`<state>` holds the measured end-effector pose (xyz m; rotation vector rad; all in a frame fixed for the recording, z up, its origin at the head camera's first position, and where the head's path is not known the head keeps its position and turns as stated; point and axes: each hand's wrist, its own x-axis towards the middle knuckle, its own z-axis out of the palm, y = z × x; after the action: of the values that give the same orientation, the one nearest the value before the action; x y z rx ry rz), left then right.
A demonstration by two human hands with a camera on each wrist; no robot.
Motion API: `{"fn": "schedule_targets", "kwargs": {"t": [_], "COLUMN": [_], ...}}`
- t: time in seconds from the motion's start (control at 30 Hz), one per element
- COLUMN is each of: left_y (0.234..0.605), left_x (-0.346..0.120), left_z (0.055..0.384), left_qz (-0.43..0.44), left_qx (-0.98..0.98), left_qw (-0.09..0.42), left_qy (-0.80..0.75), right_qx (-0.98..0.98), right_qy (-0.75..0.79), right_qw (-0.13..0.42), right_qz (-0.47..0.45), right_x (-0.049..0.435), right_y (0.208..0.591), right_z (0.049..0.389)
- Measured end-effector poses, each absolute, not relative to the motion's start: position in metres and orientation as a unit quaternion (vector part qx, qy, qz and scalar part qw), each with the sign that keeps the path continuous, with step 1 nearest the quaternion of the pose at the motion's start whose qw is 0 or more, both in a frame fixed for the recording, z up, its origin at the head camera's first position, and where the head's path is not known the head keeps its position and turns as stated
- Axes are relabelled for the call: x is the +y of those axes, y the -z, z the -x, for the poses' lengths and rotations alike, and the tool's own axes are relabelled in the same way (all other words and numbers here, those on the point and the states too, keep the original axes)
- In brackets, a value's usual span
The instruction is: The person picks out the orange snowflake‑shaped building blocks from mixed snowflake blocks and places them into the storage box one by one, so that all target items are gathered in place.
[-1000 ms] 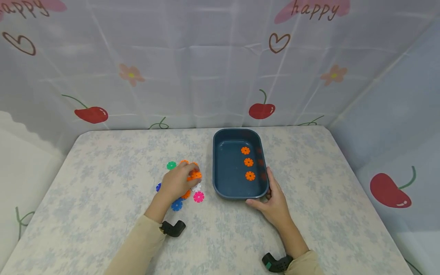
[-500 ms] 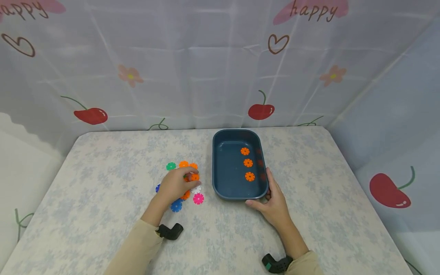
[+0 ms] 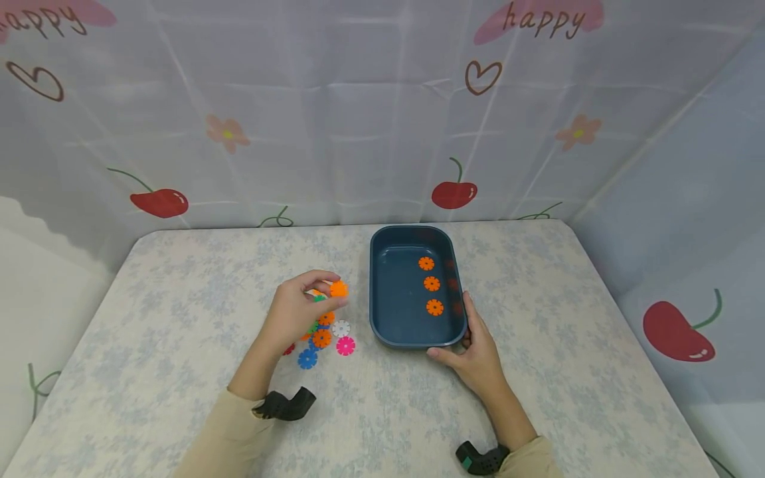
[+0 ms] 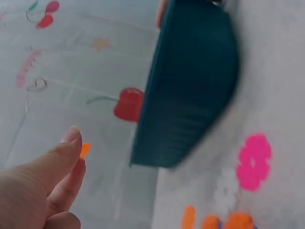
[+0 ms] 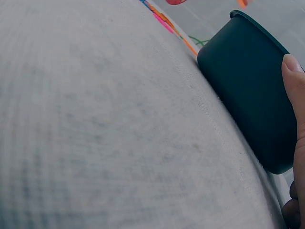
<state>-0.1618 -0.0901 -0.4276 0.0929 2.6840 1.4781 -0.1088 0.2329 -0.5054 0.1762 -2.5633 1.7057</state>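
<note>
My left hand (image 3: 293, 309) pinches an orange notched plastic disc (image 3: 339, 289) between thumb and fingers, above a small pile of similar discs. In the left wrist view only a sliver of the orange disc (image 4: 85, 150) shows past the thumb. A dark blue rectangular tray (image 3: 388, 335) stands to the right, with three orange discs (image 3: 431, 284) in a row along its right side. My right hand (image 3: 481, 358) holds the tray's near right corner, thumb at the front wall and fingers along the right side. The right wrist view shows the thumb (image 5: 293, 71) at the tray's rim.
Around the pile lie a white disc (image 3: 340, 328), a pink disc (image 3: 345, 346), a blue disc (image 3: 307, 359) and several others, partly hidden by the left hand. The table (image 3: 382, 411) has a pale patterned cover. A printed curtain (image 3: 358, 133) hangs behind its far edge.
My left hand has risen from the pile and shifted slightly back and left, now with an orange disc pinched in its fingertips. The right hand and the tray stay as they were.
</note>
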Motion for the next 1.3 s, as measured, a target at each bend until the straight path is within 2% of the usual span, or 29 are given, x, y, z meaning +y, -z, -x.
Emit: {"fn": "schedule_targets", "kwargs": {"t": [0.27, 0.4, 0.7, 1.3], "left_y": [0.406, 0.406, 0.414, 0.437], "left_x": [-0.055, -0.034, 0.004, 0.042], "left_z": [0.159, 0.161, 0.170, 0.184], "left_qz": [-0.095, -0.135, -0.193, -0.222], "left_qx": [0.859, 0.859, 0.865, 0.907], "left_qw": [0.060, 0.068, 0.125, 0.164], "left_qy": [-0.499, -0.489, -0.446, -0.318], "right_qx": [-0.829, -0.828, -0.824, -0.823], "right_qy": [-0.553, -0.554, -0.560, -0.562], "right_qw": [0.044, 0.046, 0.043, 0.038], "right_qz": [-0.070, -0.071, -0.076, -0.076], "right_x": [0.237, 0.236, 0.236, 0.237], "right_y": [0.518, 0.516, 0.516, 0.517], "right_z": [0.111, 0.110, 0.111, 0.111]}}
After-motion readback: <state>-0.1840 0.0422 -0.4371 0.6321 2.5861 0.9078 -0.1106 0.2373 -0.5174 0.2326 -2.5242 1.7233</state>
